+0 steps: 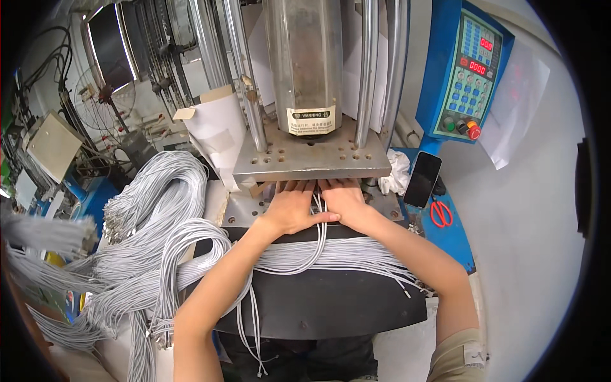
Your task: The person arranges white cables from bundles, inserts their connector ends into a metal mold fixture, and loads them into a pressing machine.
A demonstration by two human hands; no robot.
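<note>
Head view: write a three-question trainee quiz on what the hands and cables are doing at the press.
1. True or false: both hands reach under the grey metal press plate.
2. What lies between the left hand and the right hand? A) red scissors B) grey cables C) a dark phone
3. Fill in: the red scissors lie on the ____ surface, to the person's right.

Key
1. True: the fingertips of both sit beneath the plate's front edge.
2. B: grey cables run up between the hands.
3. Blue: they lie beside the dark phone.
</note>
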